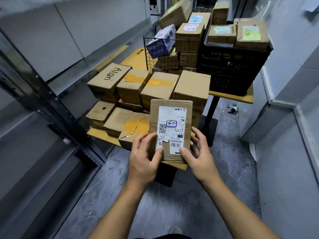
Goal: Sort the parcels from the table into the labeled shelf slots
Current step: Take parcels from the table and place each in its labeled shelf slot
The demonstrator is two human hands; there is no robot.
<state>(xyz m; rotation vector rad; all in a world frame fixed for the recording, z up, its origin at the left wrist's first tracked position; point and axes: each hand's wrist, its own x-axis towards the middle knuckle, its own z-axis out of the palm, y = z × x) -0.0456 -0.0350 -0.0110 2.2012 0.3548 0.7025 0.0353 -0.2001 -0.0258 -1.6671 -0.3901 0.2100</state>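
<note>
Parcel (187, 116), flat cardboard, white label (170, 128) facing up: I am holding it over the near end of the table (99, 133). My left hand (145, 157) and right hand (198, 152) are both gripping its lower end, thumbs pressing on the label. Stacked boxes (150, 87) are sitting on the table beyond.

Here's the yellow-topped table (241, 99), standing on a black post (213, 107) with a square black foot plate (209, 125). Under it and all around is grey concrete floor (233, 178), mottled with pale scuffs. Left of the table runs a dark metal shelf rack (53, 100), its grey boards (34, 40) in tiers. Right of the table are pale walls (284, 66), and a boxed corner (272, 121) juts toward it. On the floor just right of the table's post lie small litter (233, 109) and a white paper scrap (252, 150). The light is cool and even.
</note>
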